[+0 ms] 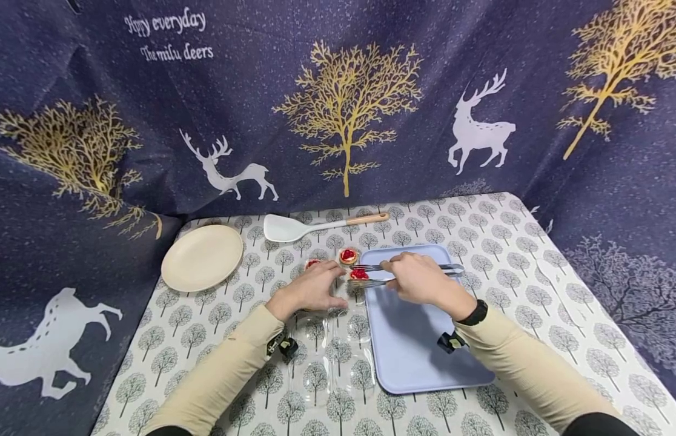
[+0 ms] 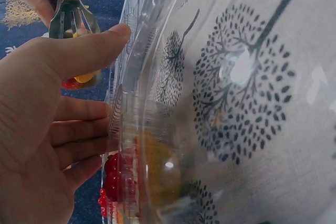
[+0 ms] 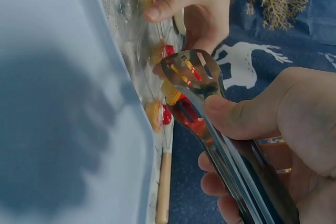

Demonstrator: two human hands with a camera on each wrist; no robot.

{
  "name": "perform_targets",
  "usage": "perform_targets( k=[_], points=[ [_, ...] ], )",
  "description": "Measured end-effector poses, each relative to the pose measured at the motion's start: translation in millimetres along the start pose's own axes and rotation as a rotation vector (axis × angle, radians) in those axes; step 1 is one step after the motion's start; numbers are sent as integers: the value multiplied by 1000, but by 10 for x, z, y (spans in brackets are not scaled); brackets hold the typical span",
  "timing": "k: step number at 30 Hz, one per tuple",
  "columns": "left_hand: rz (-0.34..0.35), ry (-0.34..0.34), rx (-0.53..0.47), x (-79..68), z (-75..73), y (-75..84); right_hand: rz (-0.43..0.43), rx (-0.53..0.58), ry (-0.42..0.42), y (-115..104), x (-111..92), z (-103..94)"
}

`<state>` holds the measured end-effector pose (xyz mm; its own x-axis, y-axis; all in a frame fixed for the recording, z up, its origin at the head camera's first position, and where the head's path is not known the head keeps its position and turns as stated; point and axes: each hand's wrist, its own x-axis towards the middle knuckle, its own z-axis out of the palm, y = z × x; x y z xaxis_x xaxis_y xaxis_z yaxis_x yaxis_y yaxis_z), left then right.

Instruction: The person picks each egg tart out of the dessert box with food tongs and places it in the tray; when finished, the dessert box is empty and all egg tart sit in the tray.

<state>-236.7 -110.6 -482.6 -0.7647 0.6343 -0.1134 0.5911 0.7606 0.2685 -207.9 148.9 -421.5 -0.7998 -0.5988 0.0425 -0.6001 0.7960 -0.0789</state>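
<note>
My right hand [image 1: 417,278] grips metal tongs [image 3: 239,169]. Between the slotted tong ends sits a small red-topped tart [image 1: 358,275], its yellow base showing in the right wrist view. Fingers spread and fairly straight, my left hand [image 1: 315,287] rests at the edge of a clear plastic tray [image 1: 338,369], with its thumb over the rim in the left wrist view. Another tart [image 1: 348,257] stands in the tray's far end, and one more [image 1: 312,263] is partly hidden behind the left hand. A red-topped tart [image 2: 118,182] shows through the plastic below the left fingers.
A light blue tray [image 1: 414,345] lies right of the plastic tray, under my right forearm. At the back left is a cream plate [image 1: 202,257]. A white spatula [image 1: 286,229] with a wooden handle lies along the back of the patterned tablecloth [image 1: 207,315].
</note>
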Motion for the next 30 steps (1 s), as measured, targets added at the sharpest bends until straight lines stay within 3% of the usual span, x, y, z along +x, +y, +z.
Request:
perform_targets(
  k=[18, 30],
  points=[
    [-6, -6, 14, -25, 15, 14, 75, 24, 84, 288, -133, 117],
    [-12, -1, 2, -16, 2, 18, 149, 63, 97, 446, -192, 190]
  ],
)
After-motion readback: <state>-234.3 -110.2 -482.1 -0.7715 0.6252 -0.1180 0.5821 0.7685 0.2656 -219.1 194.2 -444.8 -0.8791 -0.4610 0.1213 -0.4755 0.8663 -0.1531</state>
